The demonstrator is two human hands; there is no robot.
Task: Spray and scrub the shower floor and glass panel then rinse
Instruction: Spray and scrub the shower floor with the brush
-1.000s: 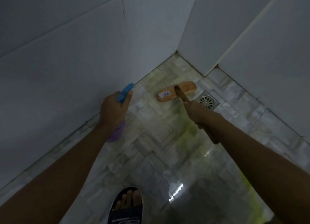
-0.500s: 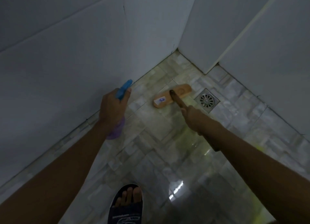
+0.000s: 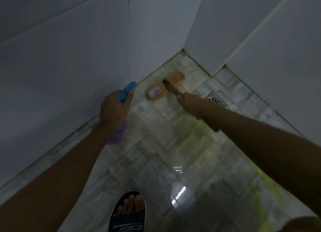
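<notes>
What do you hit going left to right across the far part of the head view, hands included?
Left hand gripping the spray bottle → brush head → right hand on the brush handle → floor drain.

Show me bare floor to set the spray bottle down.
Bare tiles lie between the sandalled foot and the brush; more along the right wall beyond the drain. The far corner is crowded: brush, right hand, left hand holding the spray bottle.
</notes>
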